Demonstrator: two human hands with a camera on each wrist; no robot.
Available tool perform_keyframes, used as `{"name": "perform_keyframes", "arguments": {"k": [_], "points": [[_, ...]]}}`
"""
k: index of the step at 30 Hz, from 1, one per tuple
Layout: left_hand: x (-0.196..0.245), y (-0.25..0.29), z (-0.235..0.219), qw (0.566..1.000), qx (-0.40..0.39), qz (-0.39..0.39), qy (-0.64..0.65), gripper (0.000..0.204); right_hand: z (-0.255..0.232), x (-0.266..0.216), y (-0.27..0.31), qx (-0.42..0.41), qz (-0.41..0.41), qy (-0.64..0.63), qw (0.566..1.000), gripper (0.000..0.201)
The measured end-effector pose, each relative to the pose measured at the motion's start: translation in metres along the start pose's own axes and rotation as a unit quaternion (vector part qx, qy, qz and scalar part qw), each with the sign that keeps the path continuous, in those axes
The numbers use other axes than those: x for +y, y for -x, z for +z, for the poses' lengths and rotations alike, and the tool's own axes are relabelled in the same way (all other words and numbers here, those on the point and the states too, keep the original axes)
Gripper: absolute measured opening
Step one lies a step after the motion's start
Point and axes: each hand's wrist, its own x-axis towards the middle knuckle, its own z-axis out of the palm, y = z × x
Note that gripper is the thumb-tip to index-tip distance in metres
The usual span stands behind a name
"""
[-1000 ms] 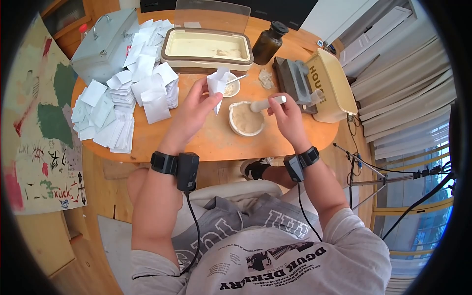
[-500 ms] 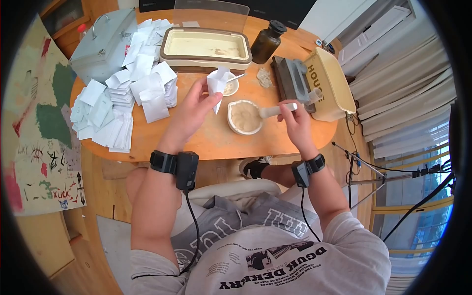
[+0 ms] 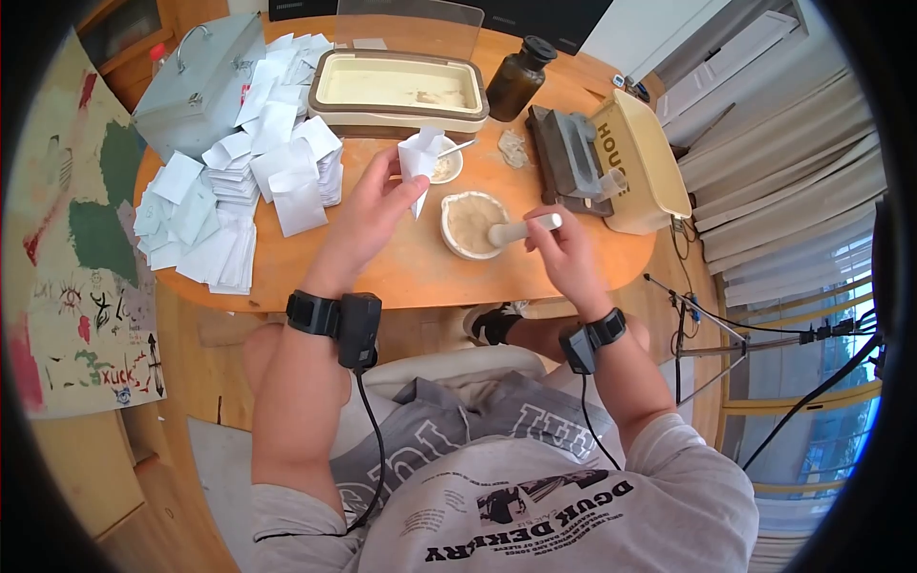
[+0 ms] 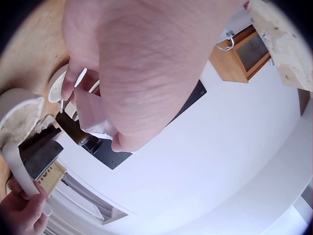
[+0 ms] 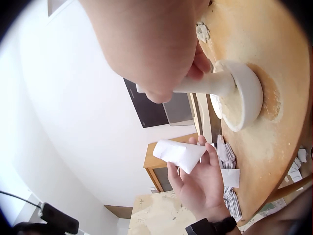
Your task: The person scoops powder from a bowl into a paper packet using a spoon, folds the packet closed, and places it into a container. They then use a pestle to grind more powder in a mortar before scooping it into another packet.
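Head view: oval wooden table [image 3: 401,277], white wall beyond, window blinds on the right. One mortar [image 3: 472,224] near the front edge, about mid-table, one pestle [image 3: 521,229] in it, head down in the powder, long axis running from the bowl toward the table's right end. Right hand [image 3: 565,253] has fingers curled round the pestle handle. Left hand [image 3: 374,212] pinches one folded paper cone [image 3: 418,167], tip pointing down at the table, held above it just left of the mortar. One small dish [image 3: 445,164] behind the cone, one cream tray [image 3: 401,88] and one brown bottle [image 3: 516,76] at the back edge, one grey metal box [image 3: 196,86] at the back-left corner, paper packets [image 3: 244,191] heaped along the left end, too many to count.

Left wrist view: back of the left hand fills it; cone only partly visible under the fingers [image 4: 73,81].

Right wrist view: shows the cone's open mouth side-on and the pestle's head pressed against the mortar's inner wall, neither clear from the head view.
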Motion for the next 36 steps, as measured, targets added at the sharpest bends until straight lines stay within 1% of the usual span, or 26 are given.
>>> {"name": "perform_keyframes", "arguments": {"k": [2, 3, 7, 9, 10, 13, 14, 16, 17, 21, 23, 25, 26, 28, 29, 33, 35, 36], "points": [[0.001, -0.001, 0.001, 1.000, -0.003, -0.005, -0.004, 0.050, 0.009, -0.002, 0.000, -0.021, -0.015, -0.013, 1.000, 0.014], [0.002, -0.001, 0.001, 1.000, -0.003, -0.008, -0.006, 0.050, 0.008, -0.003, 0.000, -0.018, -0.030, 0.007, 0.999, 0.014], [0.002, 0.002, 0.000, 1.000, 0.004, -0.007, -0.007, 0.049, 0.006, 0.003, 0.003, -0.011, -0.026, -0.004, 1.000, 0.015], [0.003, 0.001, 0.002, 1.000, 0.005, -0.005, -0.004, 0.049, 0.011, -0.004, 0.006, -0.004, -0.037, 0.054, 0.998, 0.013], [0.004, 0.001, 0.002, 1.000, 0.007, -0.004, -0.004, 0.049, 0.010, -0.002, 0.005, -0.003, -0.037, 0.054, 0.998, 0.013], [0.003, 0.003, 0.001, 1.000, -0.008, -0.003, 0.009, 0.048, 0.009, 0.013, -0.007, 0.047, -0.045, -0.056, 0.996, 0.013], [0.004, 0.004, 0.001, 1.000, -0.007, -0.004, 0.008, 0.048, 0.009, 0.011, -0.012, 0.047, -0.045, -0.056, 0.996, 0.013], [0.007, 0.004, 0.004, 1.000, 0.005, -0.009, -0.004, 0.047, 0.006, 0.005, -0.019, 0.051, -0.003, -0.004, 0.999, 0.015], [0.007, 0.003, 0.005, 1.000, 0.003, -0.008, -0.004, 0.047, 0.008, 0.007, -0.023, 0.036, 0.003, -0.011, 0.999, 0.016], [0.006, 0.003, 0.001, 1.000, 0.002, -0.001, 0.007, 0.047, 0.007, 0.011, -0.041, 0.056, -0.023, -0.012, 0.998, 0.017], [0.005, 0.003, -0.001, 1.000, -0.004, 0.000, 0.008, 0.047, 0.008, 0.010, -0.049, 0.050, -0.021, 0.004, 0.999, 0.018], [0.005, 0.003, 0.000, 1.000, -0.004, -0.002, 0.006, 0.056, 0.012, 0.006, -0.050, 0.033, -0.006, 0.019, 0.999, 0.018], [0.006, 0.002, 0.000, 1.000, -0.004, -0.002, 0.006, 0.056, 0.013, 0.006, -0.050, 0.034, -0.007, 0.019, 0.999, 0.018], [0.008, 0.004, 0.001, 1.000, -0.004, 0.005, 0.014, 0.046, 0.016, 0.008, -0.053, 0.011, -0.049, 0.037, 0.998, 0.019], [0.008, 0.004, 0.001, 1.000, -0.003, 0.005, 0.014, 0.046, 0.016, 0.004, -0.054, 0.022, -0.030, 0.038, 0.999, 0.018], [0.008, 0.003, 0.002, 1.000, -0.003, 0.005, -0.008, 0.047, 0.020, -0.001, -0.060, 0.018, -0.034, 0.022, 0.999, 0.018], [0.008, 0.003, 0.002, 1.000, 0.000, 0.008, -0.016, 0.047, 0.023, 0.001, -0.062, -0.028, -0.041, 0.069, 0.996, 0.020], [0.008, 0.003, 0.002, 1.000, 0.001, 0.008, -0.006, 0.047, 0.025, -0.001, -0.063, -0.029, -0.041, 0.068, 0.996, 0.020]]}}
